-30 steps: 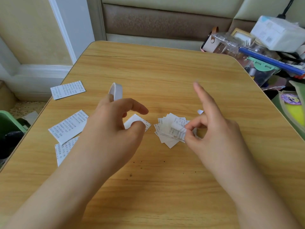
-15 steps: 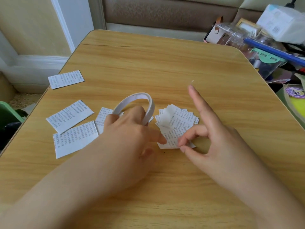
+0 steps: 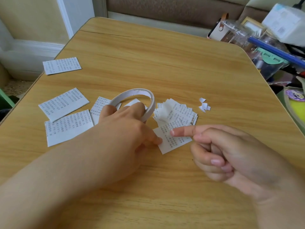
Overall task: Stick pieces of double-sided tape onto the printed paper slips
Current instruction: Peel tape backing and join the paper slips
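A white roll of double-sided tape (image 3: 151, 107) stands on edge at the table's middle, and my left hand (image 3: 125, 131) holds it with fingers hooked through the ring. The left thumb touches the left edge of one printed paper slip (image 3: 172, 143) lying nearest me. My right hand (image 3: 221, 154) presses its straight index finger onto that slip, its other fingers curled in. Behind the slip lies a fanned pile of printed slips (image 3: 179, 113), with a pale tape piece on its top.
Three loose printed slips (image 3: 63, 104) (image 3: 69, 128) (image 3: 61, 65) lie at the left of the wooden table (image 3: 165, 63). Small white paper scraps (image 3: 204, 105) sit right of the pile. Clear boxes and clutter (image 3: 264, 52) crowd the far right edge.
One slip has been drawn out of the pile toward me. My right hand went from a pinch to a pointing index finger pressed on it. The left hand lowered with the roll.
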